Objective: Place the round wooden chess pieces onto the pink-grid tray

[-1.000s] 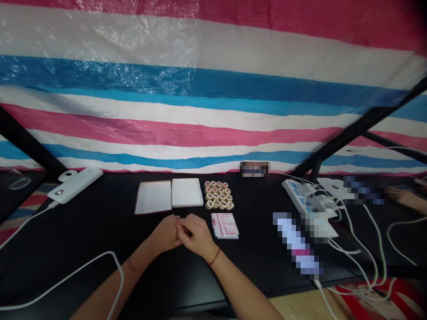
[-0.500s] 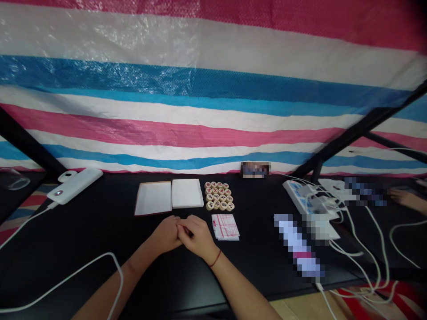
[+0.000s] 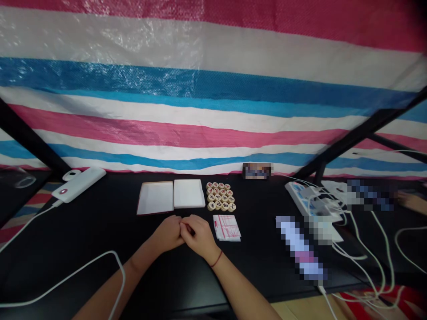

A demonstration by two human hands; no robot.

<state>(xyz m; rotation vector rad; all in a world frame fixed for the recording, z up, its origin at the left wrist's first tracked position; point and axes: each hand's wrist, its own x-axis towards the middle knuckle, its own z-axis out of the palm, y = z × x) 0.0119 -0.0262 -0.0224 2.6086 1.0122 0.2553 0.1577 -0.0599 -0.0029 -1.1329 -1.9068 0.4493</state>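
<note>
My left hand (image 3: 167, 233) and my right hand (image 3: 199, 234) rest together on the black table (image 3: 100, 235), fingers curled and touching each other, with nothing visible in them. A red string circles my right wrist. Just beyond them lie an open white box in two halves (image 3: 171, 196) and a block of round wooden chess pieces (image 3: 220, 196) set in rows. A folded paper with red lines (image 3: 227, 227) lies right of my right hand.
A white power bank (image 3: 79, 184) with a white cable (image 3: 83, 271) lies at the left. A power strip (image 3: 305, 198) with several white cables sits at the right. A striped tarp (image 3: 213, 89) hangs behind the table. Another person's hand (image 3: 412, 200) shows at far right.
My hands stay clasped in the same spot. The view has shifted slightly, nothing else moved.
</note>
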